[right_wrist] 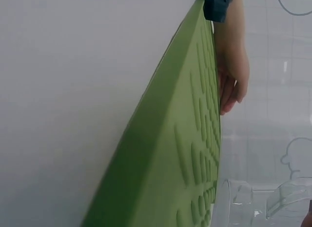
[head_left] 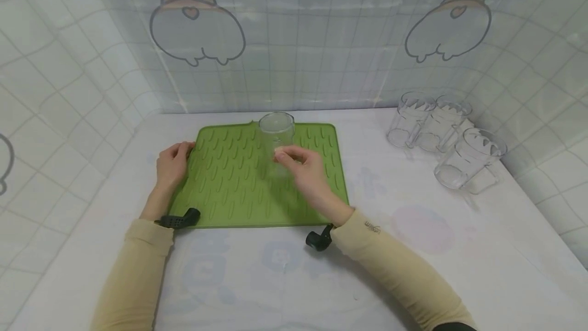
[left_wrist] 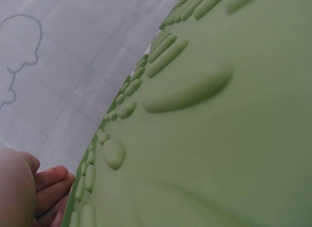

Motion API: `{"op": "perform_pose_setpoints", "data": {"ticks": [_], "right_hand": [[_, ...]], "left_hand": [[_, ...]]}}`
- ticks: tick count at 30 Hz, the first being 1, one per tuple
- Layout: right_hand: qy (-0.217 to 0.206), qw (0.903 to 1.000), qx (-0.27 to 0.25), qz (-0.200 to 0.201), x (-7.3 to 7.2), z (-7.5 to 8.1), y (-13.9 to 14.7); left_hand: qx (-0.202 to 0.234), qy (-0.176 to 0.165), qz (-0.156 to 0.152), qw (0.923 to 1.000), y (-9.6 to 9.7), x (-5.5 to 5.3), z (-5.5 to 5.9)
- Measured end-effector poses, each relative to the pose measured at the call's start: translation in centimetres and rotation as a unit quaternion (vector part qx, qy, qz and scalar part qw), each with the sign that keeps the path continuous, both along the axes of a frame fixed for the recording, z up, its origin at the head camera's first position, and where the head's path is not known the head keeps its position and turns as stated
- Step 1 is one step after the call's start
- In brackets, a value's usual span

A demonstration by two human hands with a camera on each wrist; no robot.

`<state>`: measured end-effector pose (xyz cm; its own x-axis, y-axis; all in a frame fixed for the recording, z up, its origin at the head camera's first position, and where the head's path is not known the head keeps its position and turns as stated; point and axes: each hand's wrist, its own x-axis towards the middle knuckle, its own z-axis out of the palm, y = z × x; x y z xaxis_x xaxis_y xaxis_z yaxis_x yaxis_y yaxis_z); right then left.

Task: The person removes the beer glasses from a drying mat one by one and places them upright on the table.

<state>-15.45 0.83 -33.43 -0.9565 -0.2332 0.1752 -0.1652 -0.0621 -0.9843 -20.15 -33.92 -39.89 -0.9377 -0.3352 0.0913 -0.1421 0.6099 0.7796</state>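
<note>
A ribbed green drying mat (head_left: 234, 183) lies on the white table. Over its middle, toward the back, a clear glass mug (head_left: 277, 127) stands upright, and my right hand (head_left: 307, 170) pinches its handle between thumb and fingers. The same mug (right_wrist: 241, 205) shows at the lower right corner of the right wrist view, handle toward the fingers. At the mat's left edge rests my left hand (head_left: 172, 165), its relaxed fingers touching the rim. In the left wrist view those fingers (left_wrist: 51, 190) lie loosely bent along the edge, holding nothing.
Three more clear glass mugs (head_left: 452, 172) stand together at the back right of the table. A tile-patterned curtain (head_left: 321, 40) with cartoon animals hangs behind and along both sides. Each wrist wears a black camera strap (head_left: 179, 219).
</note>
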Motion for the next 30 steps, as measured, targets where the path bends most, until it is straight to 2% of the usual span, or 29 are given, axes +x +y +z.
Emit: {"op": "perform_pose_setpoints", "data": {"ticks": [8,21,27,30], "right_hand": [[0.02,0.9996,0.017,-0.011,0.3,0.1,1.5],[0.017,0.9993,0.023,-0.022,1.1,0.6,3.4],[0.019,0.9988,0.041,-0.022,1.6,1.1,4.5],[0.021,0.9985,0.047,-0.019,2.3,2.0,5.0]], "left_hand": [[-0.001,0.004,-0.001,1.0,0.0,0.0,-0.1],[0.005,0.006,-0.003,1.0,0.1,0.0,0.1],[0.001,0.001,-0.005,1.0,0.1,0.1,0.3],[0.001,-0.002,-0.007,1.0,0.1,0.1,0.2]]}}
